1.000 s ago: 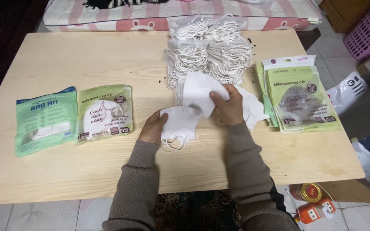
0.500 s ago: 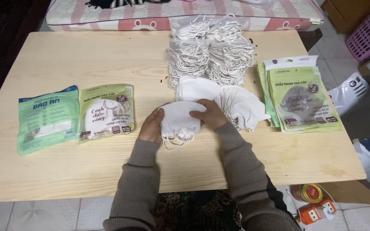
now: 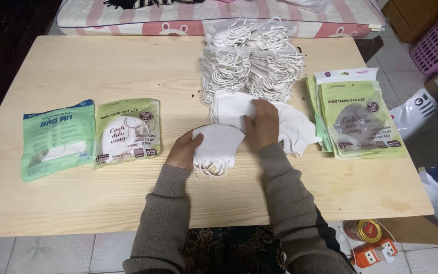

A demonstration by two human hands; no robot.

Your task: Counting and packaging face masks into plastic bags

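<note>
Both hands pinch a small stack of white masks (image 3: 218, 144): left hand (image 3: 183, 150) at its left edge, right hand (image 3: 262, 123) at its right. Ear loops probably dangle below the fingers; square edges gently, keeping loops untangled.

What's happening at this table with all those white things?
A person sits at a wooden table handling white face masks. Both the left hand and right hand hold a small stack of masks. A big heap of masks lies behind, with empty green pouches right and two filled packets left.
</note>
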